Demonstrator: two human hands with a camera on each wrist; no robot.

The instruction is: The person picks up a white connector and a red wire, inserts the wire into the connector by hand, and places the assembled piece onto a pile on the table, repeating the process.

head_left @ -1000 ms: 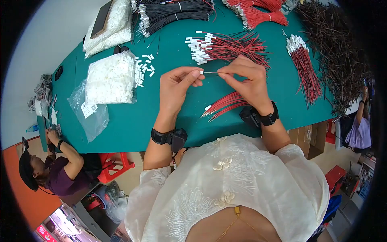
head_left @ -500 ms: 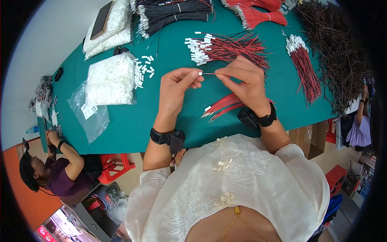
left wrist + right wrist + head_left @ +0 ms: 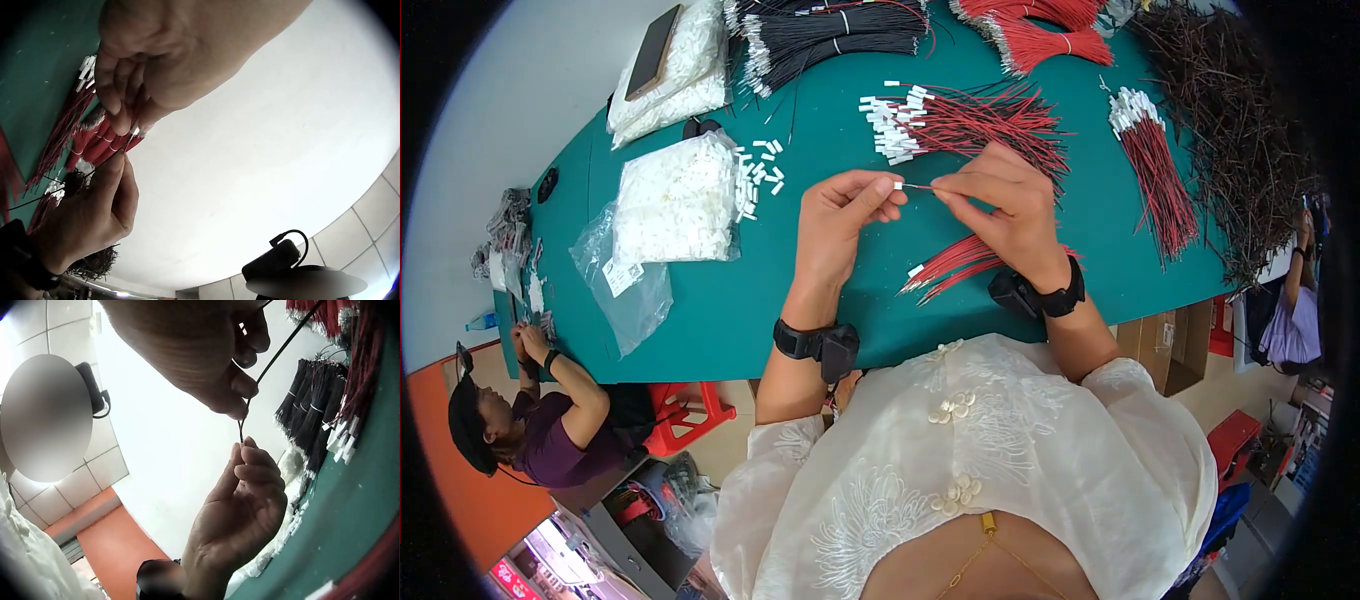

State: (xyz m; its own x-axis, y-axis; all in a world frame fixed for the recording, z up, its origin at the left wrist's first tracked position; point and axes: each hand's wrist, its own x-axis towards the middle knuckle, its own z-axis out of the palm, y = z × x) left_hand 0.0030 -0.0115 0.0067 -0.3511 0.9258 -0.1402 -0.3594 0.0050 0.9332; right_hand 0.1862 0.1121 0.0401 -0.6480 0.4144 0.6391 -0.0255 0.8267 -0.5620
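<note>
Over the green table (image 3: 730,300) my left hand (image 3: 840,215) pinches a small white connector (image 3: 897,185) at its fingertips. My right hand (image 3: 1000,205) pinches a thin red wire (image 3: 918,186) whose tip meets that connector. In the left wrist view the left hand (image 3: 156,50) is above and the right hand (image 3: 87,212) below, fingertips almost touching. The right wrist view shows the wire (image 3: 275,356) as a dark line between the right hand (image 3: 206,350) and the left hand (image 3: 240,500). A loose bunch of red wires (image 3: 955,260) lies under my right wrist.
Bags of white connectors (image 3: 675,195) and loose ones (image 3: 760,170) lie to the left. Red wires with white ends (image 3: 960,115) lie just behind my hands, another bundle (image 3: 1155,165) to the right, black wires (image 3: 830,35) at the back. Another person (image 3: 530,420) sits at the left.
The hands have drawn slightly apart and a little lower in the view; more of the red wire shows between connector and right fingertips.
</note>
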